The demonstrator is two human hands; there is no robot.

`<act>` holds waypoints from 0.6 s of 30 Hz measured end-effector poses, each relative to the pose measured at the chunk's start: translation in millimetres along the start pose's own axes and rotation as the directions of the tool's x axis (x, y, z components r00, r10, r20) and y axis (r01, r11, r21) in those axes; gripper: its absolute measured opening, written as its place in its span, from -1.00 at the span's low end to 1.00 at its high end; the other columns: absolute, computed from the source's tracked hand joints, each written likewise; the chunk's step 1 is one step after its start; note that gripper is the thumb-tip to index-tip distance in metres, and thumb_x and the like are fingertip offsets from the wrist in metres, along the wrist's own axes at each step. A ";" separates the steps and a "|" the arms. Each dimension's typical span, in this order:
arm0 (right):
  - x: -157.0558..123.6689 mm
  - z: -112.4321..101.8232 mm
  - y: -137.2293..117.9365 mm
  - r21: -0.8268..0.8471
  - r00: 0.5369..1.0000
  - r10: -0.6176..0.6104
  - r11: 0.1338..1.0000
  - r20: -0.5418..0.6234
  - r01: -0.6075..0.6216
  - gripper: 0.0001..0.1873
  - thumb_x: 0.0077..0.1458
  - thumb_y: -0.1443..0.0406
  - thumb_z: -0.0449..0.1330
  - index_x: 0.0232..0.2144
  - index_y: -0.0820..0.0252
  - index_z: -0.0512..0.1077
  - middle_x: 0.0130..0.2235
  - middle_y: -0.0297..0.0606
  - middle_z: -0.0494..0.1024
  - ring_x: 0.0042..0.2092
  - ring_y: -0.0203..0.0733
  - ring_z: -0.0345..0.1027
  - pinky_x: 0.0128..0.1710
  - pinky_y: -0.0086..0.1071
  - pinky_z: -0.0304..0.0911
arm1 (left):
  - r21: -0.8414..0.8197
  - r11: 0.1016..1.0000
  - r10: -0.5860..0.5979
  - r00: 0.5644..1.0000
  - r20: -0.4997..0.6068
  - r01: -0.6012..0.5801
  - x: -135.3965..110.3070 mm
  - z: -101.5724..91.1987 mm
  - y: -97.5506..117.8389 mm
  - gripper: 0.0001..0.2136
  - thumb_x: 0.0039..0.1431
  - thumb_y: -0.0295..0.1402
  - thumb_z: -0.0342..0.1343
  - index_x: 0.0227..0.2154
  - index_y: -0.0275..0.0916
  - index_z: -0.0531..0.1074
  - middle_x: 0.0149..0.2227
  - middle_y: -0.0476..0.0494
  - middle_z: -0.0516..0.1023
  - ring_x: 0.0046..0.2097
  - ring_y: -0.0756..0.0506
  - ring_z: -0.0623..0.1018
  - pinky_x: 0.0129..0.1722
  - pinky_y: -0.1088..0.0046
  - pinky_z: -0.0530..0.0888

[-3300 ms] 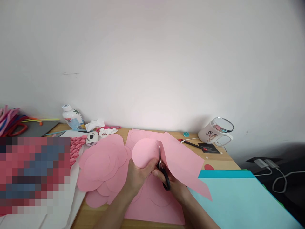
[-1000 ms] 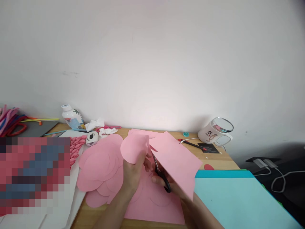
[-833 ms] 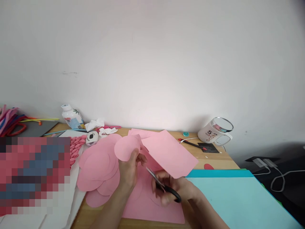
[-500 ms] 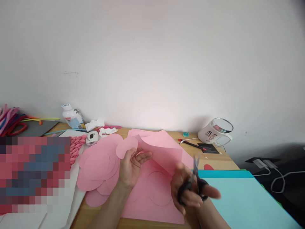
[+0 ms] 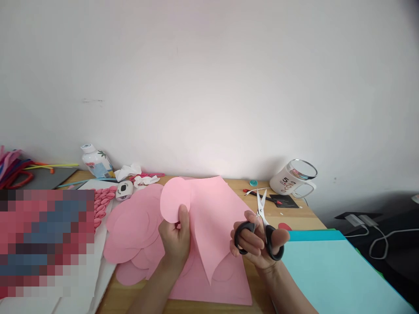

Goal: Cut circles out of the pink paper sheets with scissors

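My left hand (image 5: 176, 237) is closed on a piece of pink paper (image 5: 212, 218), thumb in front. A rounded, partly cut-out lobe (image 5: 175, 198) stands up above the thumb, while the rest of the piece curls to the right and comes to a point low down. In my right hand (image 5: 255, 242) are scissors (image 5: 261, 211) with black handles, fingers and thumb through the loops. Their blades point up, slightly apart, to the right of the paper. Beneath lies a pink sheet (image 5: 225, 292) with faint circle outlines. Several cut pink discs (image 5: 131, 231) overlap left of my left hand.
Light blue paper (image 5: 334, 270) lies at the right. Behind it are a white mug (image 5: 288, 181), a red and black pen (image 5: 266, 197) and a black card (image 5: 284, 201). At the back left stand a white bottle (image 5: 98, 162), crumpled tissue (image 5: 129, 171) and a small white device (image 5: 124, 189).
My left hand has turned and closed its fingers, swinging the pink paper upright. My right hand has moved slightly up and left with the scissors, away from the paper's edge.
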State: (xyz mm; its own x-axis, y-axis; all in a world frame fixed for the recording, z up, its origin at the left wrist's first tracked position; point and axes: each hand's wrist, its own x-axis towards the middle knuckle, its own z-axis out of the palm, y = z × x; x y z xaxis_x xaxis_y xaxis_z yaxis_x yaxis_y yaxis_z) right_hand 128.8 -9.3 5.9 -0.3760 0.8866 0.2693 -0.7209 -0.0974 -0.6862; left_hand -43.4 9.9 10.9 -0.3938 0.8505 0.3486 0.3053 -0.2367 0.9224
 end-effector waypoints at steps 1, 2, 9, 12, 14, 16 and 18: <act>-0.5 -1.2 0.9 -0.020 1.000 0.018 1.000 0.008 -0.018 -0.49 -0.25 -0.17 0.27 -0.38 0.01 0.34 -0.69 -0.63 0.05 -0.71 -0.46 -0.12 -0.49 -0.37 0.28 | -0.006 0.999 -0.041 0.999 0.003 0.041 1.4 -0.4 1.1 -0.58 0.03 -0.22 0.06 -0.82 -0.18 0.06 -0.77 0.07 0.08 -0.64 0.03 0.19 -0.63 0.52 0.16; -0.9 -1.9 2.3 -0.061 0.998 0.054 0.997 0.016 -0.053 -0.48 -0.23 -0.15 0.28 -0.35 0.04 0.34 -0.67 -0.59 0.11 -0.68 -0.43 -0.02 -0.45 -0.34 0.30 | -0.018 0.996 -0.090 0.996 0.023 0.090 3.3 -0.4 2.3 -0.59 0.03 -0.21 0.05 -0.80 -0.18 0.06 -0.76 0.07 0.08 -0.63 0.03 0.18 -0.64 0.53 0.15; 3.8 4.1 13.5 -0.374 0.950 0.300 0.894 0.090 -0.248 -0.49 -0.18 -0.01 0.34 -0.29 0.23 0.41 -0.37 -0.22 0.46 -0.31 -0.15 0.36 -0.09 -0.15 0.22 | -0.020 0.919 -0.356 0.848 0.394 0.395 10.7 8.6 2.2 -0.65 -0.02 -0.22 0.08 -0.73 -0.17 0.07 -0.82 0.17 0.06 -0.74 0.10 0.09 -0.74 0.58 0.01; 7.4 1.3 16.4 -0.433 0.973 0.232 0.875 -0.017 -0.216 -0.61 -0.05 0.07 0.30 -0.27 0.24 0.42 -0.40 -0.26 0.46 -0.35 -0.22 0.36 -0.19 -0.28 0.27 | 0.020 0.882 -0.421 0.769 0.481 0.471 7.5 12.3 2.0 -0.75 -0.01 -0.27 0.05 -0.69 -0.19 0.18 -0.87 0.10 0.23 -0.79 0.03 0.25 -0.75 0.58 0.16; 8.0 -3.6 17.8 -0.377 0.982 0.170 0.907 -0.084 -0.189 -0.65 0.01 0.08 0.26 -0.28 0.24 0.41 -0.46 -0.32 0.41 -0.43 -0.30 0.34 -0.34 -0.39 0.29 | 0.018 0.858 -0.446 0.728 0.520 0.513 6.2 13.5 2.2 -0.82 -0.02 -0.32 0.04 -0.65 -0.20 0.24 -0.85 0.04 0.33 -0.76 -0.03 0.37 -0.70 0.54 0.30; 6.4 -8.8 18.2 -0.255 0.982 0.171 0.949 -0.075 -0.185 -0.62 0.02 0.04 0.24 -0.28 0.23 0.41 -0.48 -0.35 0.36 -0.48 -0.34 0.31 -0.43 -0.44 0.30 | 0.010 0.846 -0.457 0.713 0.531 0.534 6.2 13.8 1.5 -0.87 -0.02 -0.35 0.04 -0.60 -0.21 0.27 -0.83 0.02 0.38 -0.72 -0.06 0.44 -0.66 0.51 0.38; 2.6 -12.9 17.5 -0.123 0.980 0.199 0.973 0.005 -0.197 -0.57 0.00 -0.02 0.22 -0.25 0.20 0.40 -0.46 -0.35 0.34 -0.50 -0.34 0.30 -0.53 -0.49 0.30 | 0.010 0.848 -0.450 0.710 0.542 0.530 7.3 13.2 -0.8 -0.88 -0.02 -0.35 0.03 -0.59 -0.22 0.28 -0.81 0.01 0.41 -0.70 -0.08 0.47 -0.64 0.49 0.40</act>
State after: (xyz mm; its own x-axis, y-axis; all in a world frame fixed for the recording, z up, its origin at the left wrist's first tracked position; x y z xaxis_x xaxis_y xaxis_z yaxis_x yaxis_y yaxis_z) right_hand 122.7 -2.9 -14.1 -0.5150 0.8472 0.1309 -0.5555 -0.2134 -0.8037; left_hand -35.1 22.4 10.6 0.0530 0.9646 -0.2583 0.0591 0.2552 0.9651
